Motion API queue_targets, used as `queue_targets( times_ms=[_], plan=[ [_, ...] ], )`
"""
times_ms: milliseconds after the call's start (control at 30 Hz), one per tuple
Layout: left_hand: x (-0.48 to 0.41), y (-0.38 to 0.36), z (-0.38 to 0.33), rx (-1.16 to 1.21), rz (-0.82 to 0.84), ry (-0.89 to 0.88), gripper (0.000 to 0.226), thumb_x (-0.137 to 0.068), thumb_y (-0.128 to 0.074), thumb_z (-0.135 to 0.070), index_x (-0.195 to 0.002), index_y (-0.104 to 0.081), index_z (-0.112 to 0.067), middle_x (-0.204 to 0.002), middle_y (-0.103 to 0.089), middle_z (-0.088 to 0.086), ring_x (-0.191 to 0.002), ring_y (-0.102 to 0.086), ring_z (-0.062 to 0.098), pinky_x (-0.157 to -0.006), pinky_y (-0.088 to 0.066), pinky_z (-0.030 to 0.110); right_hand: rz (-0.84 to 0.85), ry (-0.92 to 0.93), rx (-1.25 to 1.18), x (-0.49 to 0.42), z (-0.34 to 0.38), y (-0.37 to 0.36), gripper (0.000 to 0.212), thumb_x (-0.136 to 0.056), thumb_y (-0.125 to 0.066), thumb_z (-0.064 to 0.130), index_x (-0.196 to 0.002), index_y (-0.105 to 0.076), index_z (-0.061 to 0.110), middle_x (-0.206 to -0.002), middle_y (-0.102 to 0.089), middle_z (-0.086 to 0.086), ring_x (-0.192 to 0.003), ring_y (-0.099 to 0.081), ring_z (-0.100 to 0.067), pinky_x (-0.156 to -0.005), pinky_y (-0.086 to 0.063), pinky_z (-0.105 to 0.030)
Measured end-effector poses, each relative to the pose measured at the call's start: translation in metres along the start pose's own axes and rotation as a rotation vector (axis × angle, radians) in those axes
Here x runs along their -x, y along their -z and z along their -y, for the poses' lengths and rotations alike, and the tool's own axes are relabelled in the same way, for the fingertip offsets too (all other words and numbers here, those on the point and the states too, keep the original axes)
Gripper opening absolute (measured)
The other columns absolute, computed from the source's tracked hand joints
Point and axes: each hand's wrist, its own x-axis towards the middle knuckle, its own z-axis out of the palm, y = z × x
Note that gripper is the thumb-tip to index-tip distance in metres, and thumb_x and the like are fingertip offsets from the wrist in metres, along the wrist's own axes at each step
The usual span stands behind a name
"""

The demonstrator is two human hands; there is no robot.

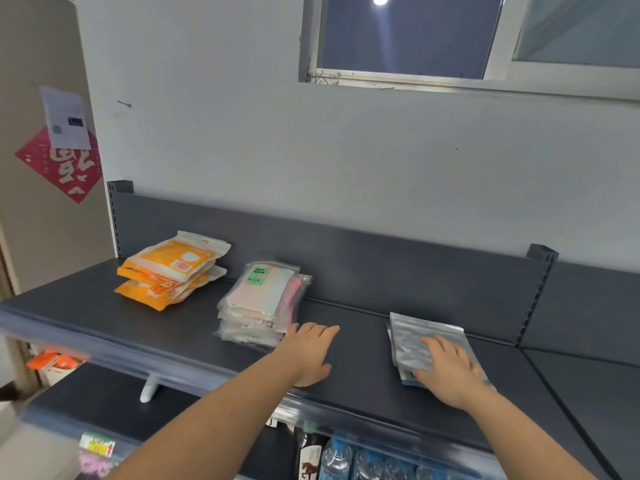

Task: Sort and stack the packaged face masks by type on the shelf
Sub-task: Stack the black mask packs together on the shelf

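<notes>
Three piles of packaged masks lie on the dark grey top shelf [353, 344]. At the left is an orange-and-white pile [169, 270]. In the middle stands a pile of clear packs [263, 303] with a green "FACE MASK" label on top. At the right is a small pile of silvery packs [420, 341]. My left hand [308, 351] lies flat on the shelf with straight fingers, its fingertips beside the clear pile's right edge. My right hand [450, 368] rests flat on top of the silvery pile, covering its near corner.
The shelf has a raised back panel [381, 258] and a front price rail. Below it a lower shelf holds water bottles [339, 459], a dark bottle and orange packs [55, 362] at the left. A window sits in the white wall above.
</notes>
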Motion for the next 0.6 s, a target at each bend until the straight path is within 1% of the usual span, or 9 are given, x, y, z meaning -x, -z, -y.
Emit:
queue_targets(
  times_ms=[100, 233, 433, 600],
  plan=[
    [0.0, 0.001, -0.002, -0.006, 0.005, 0.001, 0.078, -0.095, -0.051, -0.039, -0.157, -0.007, -0.02, -0.159, -0.026, 0.004, -0.147, -0.019, 0.025, -0.12, -0.012, 0.052, 0.001, 0.008, -0.004, 0.001, 0.002, -0.001, 0.07, -0.093, -0.048, 0.046, -0.153, -0.015, 0.033, -0.164, -0.007, 0.002, -0.151, -0.005, -0.025, -0.119, -0.015, -0.049],
    [-0.003, 0.002, -0.004, -0.003, 0.005, -0.004, 0.078, -0.095, -0.05, -0.039, -0.157, -0.005, -0.021, -0.159, -0.026, 0.004, -0.147, -0.019, 0.025, -0.12, -0.013, 0.051, -0.003, 0.004, -0.01, 0.003, -0.002, 0.001, 0.07, -0.092, -0.049, 0.044, -0.153, -0.016, 0.035, -0.164, -0.007, 0.003, -0.15, -0.007, -0.026, -0.119, -0.015, -0.049],
    [-0.012, 0.002, -0.01, 0.076, -0.004, -0.014, 0.079, -0.094, -0.051, -0.041, -0.157, -0.007, -0.023, -0.159, -0.027, 0.003, -0.147, -0.022, 0.025, -0.117, -0.023, 0.05, -0.028, 0.023, -0.052, 0.007, -0.006, -0.001, 0.069, -0.094, -0.05, 0.041, -0.153, -0.015, 0.033, -0.164, -0.006, 0.004, -0.15, -0.01, -0.026, -0.119, -0.016, -0.047],
    [-0.025, -0.006, -0.02, 0.129, 0.034, -0.046, 0.078, -0.094, -0.051, -0.042, -0.157, -0.008, -0.024, -0.16, -0.025, 0.003, -0.147, -0.022, 0.026, -0.116, -0.025, 0.048, -0.031, 0.021, -0.045, 0.009, -0.011, -0.009, 0.067, -0.095, -0.051, 0.042, -0.152, -0.017, 0.033, -0.163, -0.009, 0.004, -0.149, -0.014, -0.025, -0.118, -0.017, -0.046]
  ],
)
